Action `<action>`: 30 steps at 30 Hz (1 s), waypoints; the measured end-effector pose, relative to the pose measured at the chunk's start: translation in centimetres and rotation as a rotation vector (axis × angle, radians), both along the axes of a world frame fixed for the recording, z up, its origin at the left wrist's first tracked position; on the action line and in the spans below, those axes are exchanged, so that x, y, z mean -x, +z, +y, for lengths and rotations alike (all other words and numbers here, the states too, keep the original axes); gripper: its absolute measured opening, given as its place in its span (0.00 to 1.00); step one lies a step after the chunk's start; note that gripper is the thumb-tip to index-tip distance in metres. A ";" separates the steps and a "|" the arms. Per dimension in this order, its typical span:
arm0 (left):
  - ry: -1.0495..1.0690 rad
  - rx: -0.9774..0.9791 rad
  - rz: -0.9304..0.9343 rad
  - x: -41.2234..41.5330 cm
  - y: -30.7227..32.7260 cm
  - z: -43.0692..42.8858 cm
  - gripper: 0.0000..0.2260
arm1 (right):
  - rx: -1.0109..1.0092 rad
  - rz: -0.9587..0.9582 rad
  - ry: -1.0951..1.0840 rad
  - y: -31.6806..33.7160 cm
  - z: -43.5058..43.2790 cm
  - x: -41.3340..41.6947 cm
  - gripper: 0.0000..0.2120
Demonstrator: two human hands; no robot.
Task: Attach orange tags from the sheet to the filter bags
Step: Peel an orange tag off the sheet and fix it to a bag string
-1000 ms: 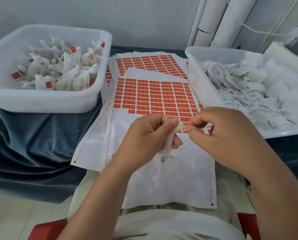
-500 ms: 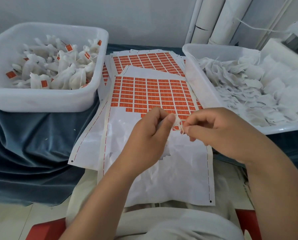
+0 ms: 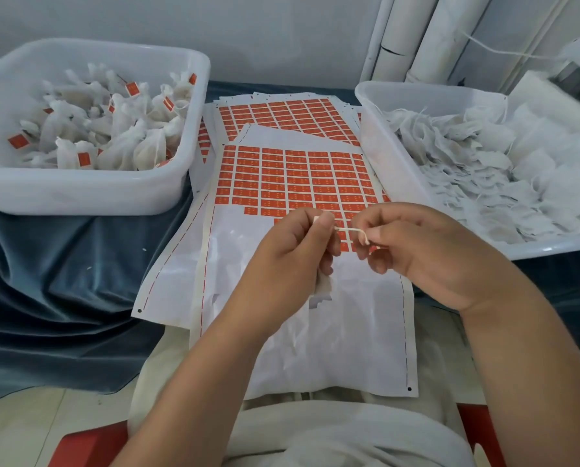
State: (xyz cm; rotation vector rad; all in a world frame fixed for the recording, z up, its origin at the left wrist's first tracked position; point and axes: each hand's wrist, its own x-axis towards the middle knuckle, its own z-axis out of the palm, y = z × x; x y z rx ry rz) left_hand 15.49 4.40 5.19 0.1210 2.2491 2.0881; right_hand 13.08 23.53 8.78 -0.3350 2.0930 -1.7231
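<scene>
A sheet of orange tags (image 3: pixel 292 176) lies across my lap and the table edge, its near half peeled bare. Above that bare part my left hand (image 3: pixel 295 254) grips a white filter bag (image 3: pixel 323 285), mostly hidden in the palm. The bag's pale string (image 3: pixel 349 229) runs from my left thumb to my right hand (image 3: pixel 416 251), which pinches its free end between thumb and forefinger. Whether a tag is on the string I cannot tell.
A white tub (image 3: pixel 79 193) at the left holds filter bags with orange tags on them. Another white tub (image 3: pixel 379 129) at the right holds several plain filter bags. More tag sheets (image 3: pixel 282 112) lie behind. Blue cloth (image 3: pixel 63 281) covers the table; white pipes (image 3: pixel 416 38) stand against the wall.
My hands have drawn slightly apart, and the bag's string is now pulled out straight between them. The bag stays in my left hand.
</scene>
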 end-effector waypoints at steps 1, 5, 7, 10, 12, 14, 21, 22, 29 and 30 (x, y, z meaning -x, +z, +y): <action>-0.011 -0.038 -0.014 -0.1 0.0 0.0 0.16 | 0.077 -0.051 -0.010 -0.3 -0.3 0.2 0.10; 0.029 -0.094 0.056 -0.4 0.4 0.0 0.08 | 0.265 -0.169 0.022 -0.8 -1.0 0.7 0.14; 0.096 -0.090 0.072 -0.3 0.3 -0.1 0.09 | 0.294 -0.163 0.061 -0.7 -0.7 0.7 0.14; 0.160 -0.139 0.033 -0.1 0.4 -0.2 0.12 | 0.360 -0.161 0.066 -0.6 -0.2 0.8 0.15; 0.165 -0.166 0.022 -0.1 0.3 -0.2 0.13 | 0.377 -0.148 0.063 -0.7 -0.2 0.9 0.15; 0.159 -0.163 0.036 -0.1 0.1 -0.1 0.13 | 0.439 -0.142 0.046 -1.0 -0.5 0.9 0.13; 0.093 -0.080 0.218 -0.1 0.0 0.0 0.08 | 0.904 -0.268 -0.001 -2.0 -1.9 0.6 0.04; 0.084 -0.051 0.240 -0.1 -0.1 0.0 0.09 | 0.919 -0.270 -0.010 -2.0 -2.0 0.6 0.03; -0.062 0.117 0.163 0.1 -1.2 0.4 0.18 | 0.903 -0.215 -0.121 -0.9 -1.6 0.5 0.01; -0.084 0.139 0.151 0.1 -1.3 0.4 0.19 | 0.879 -0.179 -0.137 -0.8 -1.3 0.5 0.01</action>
